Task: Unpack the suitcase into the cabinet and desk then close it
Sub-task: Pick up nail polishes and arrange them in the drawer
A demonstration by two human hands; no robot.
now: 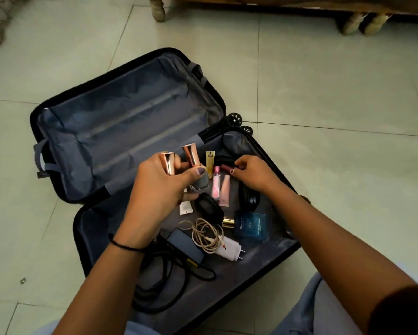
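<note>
Floor tiles (pixel 324 81) bear suitcase (pixel 130 112) beneath left hand (pixel 159 189) gripping bottles (pixel 191 157).

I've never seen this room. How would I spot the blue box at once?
Start at the open suitcase on the tiled floor and take the half nearer the person, strewn with small things. Close to its right wall, nearer the person than the right hand, lies the blue box. It alone is flat, deep blue and printed with pale lettering; the gold tube beside it is round.
</note>
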